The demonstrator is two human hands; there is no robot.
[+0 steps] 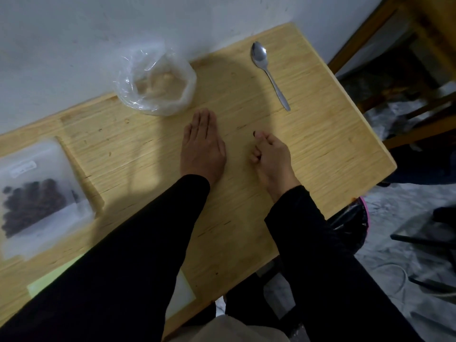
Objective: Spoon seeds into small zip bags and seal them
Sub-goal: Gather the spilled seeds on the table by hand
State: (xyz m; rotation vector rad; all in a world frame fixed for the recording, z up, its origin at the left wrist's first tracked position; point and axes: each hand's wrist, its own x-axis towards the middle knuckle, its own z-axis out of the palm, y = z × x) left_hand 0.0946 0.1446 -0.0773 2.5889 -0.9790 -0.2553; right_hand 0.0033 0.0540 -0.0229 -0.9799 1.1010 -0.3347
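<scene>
Item one: the wooden table, set against a pale wall, with both our arms in black sleeves stretched across it.

Item two: our left hand, lying flat and palm down on the bare wood, fingers straight and together, gripping nothing.

Item three: our right hand, resting near the left, fingers curled loosely inward with the thumb tip forward; we see nothing held in it.

Item four: a metal spoon, lying alone beyond the right hand, bowl toward the wall, untouched.

Item five: a clear plastic bag standing open at the wall, just beyond the left fingertips, holding pale, fine seeds (contents blurred).

Item six: a frosted zip bag flat at the far left, holding dark seeds, with a small white label.

Item seven: a pale green sheet at the near edge, partly under the left sleeve.
</scene>
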